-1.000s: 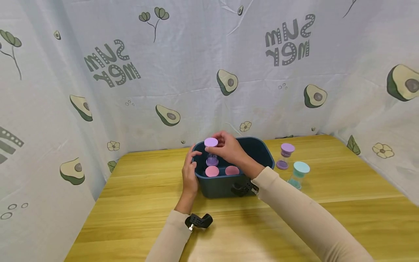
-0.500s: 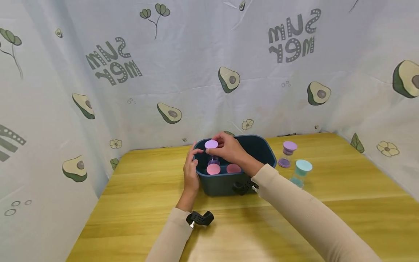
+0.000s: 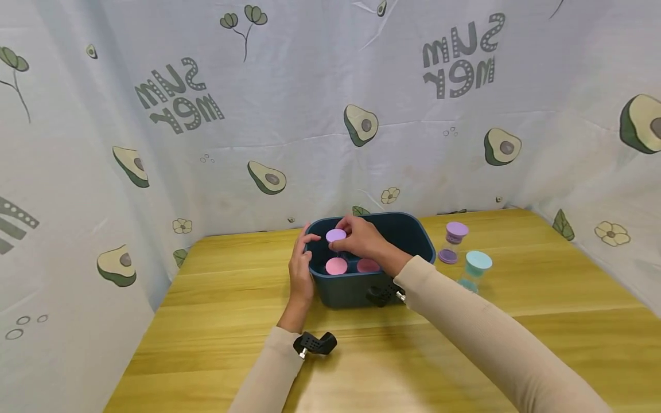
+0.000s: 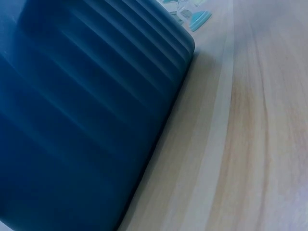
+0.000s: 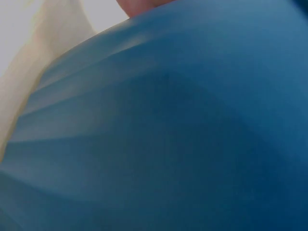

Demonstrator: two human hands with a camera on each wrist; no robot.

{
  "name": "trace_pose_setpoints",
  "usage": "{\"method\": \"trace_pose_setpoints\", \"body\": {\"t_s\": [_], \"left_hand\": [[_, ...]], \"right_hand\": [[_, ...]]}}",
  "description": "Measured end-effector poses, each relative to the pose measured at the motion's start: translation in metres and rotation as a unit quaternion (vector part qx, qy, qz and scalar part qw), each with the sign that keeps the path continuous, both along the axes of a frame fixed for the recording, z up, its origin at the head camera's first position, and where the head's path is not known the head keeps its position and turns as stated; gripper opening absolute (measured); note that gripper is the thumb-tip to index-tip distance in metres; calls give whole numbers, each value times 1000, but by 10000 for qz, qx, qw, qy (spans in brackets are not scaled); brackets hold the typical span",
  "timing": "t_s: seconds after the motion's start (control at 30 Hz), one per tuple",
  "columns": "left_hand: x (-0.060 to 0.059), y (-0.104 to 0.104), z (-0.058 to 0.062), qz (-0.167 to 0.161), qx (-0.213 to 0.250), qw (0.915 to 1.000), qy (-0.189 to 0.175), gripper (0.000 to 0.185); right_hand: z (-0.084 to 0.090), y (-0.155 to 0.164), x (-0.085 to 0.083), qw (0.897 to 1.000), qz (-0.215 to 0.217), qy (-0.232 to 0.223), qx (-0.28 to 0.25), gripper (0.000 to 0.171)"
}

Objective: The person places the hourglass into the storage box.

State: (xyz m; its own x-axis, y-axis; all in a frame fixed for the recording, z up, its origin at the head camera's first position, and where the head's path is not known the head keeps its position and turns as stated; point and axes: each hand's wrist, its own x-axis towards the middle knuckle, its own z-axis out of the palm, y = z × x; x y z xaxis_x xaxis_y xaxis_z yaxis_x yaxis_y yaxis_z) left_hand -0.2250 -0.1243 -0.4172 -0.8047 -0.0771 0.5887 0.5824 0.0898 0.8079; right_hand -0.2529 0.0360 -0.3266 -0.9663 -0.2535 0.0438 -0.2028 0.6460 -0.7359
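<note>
"What's nearest?"

"The worktop (image 3: 206, 344) is spreading out on the near side of the bin (image 3: 341, 295). A black wrist camera (image 3: 379, 295) is hanging by the bin's near wall; I can't tell whether it's touching."

"Trouble?"

"Possibly: if the right wrist dips, the camera could catch the bin's rim and shove it."

"Is anything steadying it?"

"The left hand (image 3: 300, 267) is resting along the bin's left wall, fingers apart, not clamped on anything. A hard bump might beat that."

"And inside?"

"A left pink cap (image 3: 337, 266) and a right pink cap (image 3: 368, 265) are showing along the bin's near side. Beyond them, the right hand (image 3: 364, 238) is pinching a purple-capped timer (image 3: 336, 236) by its top, in the bin's left part. Its base is hiding from view, so I can't say whether it's standing on the bin's floor."

"The risk there?"

"Releasing it tilted or unsupported could topple it into whatever is under the left pink cap."

"Farther off?"

"A teal timer (image 3: 477, 261) is standing right of the bin, a second purple timer (image 3: 457, 232) right of the bin and farther back. The right sleeve (image 3: 465, 315) is passing close before the teal one, so a wide elbow swing might knock it over."
</note>
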Motion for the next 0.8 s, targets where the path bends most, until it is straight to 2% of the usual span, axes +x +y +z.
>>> {"method": "trace_pose_setpoints", "body": {"t_s": [0.1, 0.2, 0.27, 0.33, 0.43, 0.8], "left_hand": [[1, 0, 3, -84, -11, 9999, -56, 40], [13, 1, 20, -124, -34, 9998, -123, 39], [13, 2, 22, -92, -41, 9998, -169, 39], [12, 2, 19, -97, -28, 9998, -163, 39], [-1, 0, 4, -81, -8, 9999, -117, 40], [2, 1, 1, 45, 2, 10000, -20, 38]], "right_hand": [[0, 0, -1, 9999, -35, -127, 87, 43], [1, 0, -2, 9996, -44, -225, 145, 43], [1, 0, -2, 9994, -46, -277, 193, 43], [1, 0, -1, 9992, -68, -331, 220, 43], [0, 0, -1, 9987, -81, -378, 320, 42], [-5, -1, -4, 9973, -23, -449, 581, 41]]}}
